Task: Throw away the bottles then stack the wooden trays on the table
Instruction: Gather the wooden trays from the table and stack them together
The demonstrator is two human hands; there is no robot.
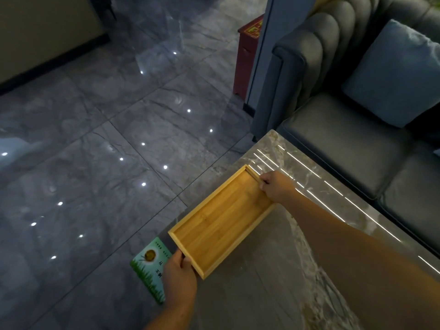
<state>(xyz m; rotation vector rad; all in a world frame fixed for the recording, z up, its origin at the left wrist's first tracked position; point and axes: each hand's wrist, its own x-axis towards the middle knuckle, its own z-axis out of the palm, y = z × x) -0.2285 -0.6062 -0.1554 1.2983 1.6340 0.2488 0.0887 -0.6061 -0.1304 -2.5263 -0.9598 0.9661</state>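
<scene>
One shallow rectangular bamboo tray [222, 220], left hand [179, 273], right hand [277, 185] gripping ends

Glossy grey marble-look floor tiles [95, 139] mirror small white ceiling lights. At right, a dark grey sofa [345, 144] with a channelled back carries a blue-grey cushion [392, 75]. Beyond its arm stands a red cabinet [246, 58]. Beige wall [42, 29], dark skirting, upper left.

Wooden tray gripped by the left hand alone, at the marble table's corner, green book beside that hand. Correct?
No: the head view shows both hands gripping the wooden tray, left hand at its near end, right hand at its far end. The rest holds: marble table corner, green book beside the left hand.
</scene>
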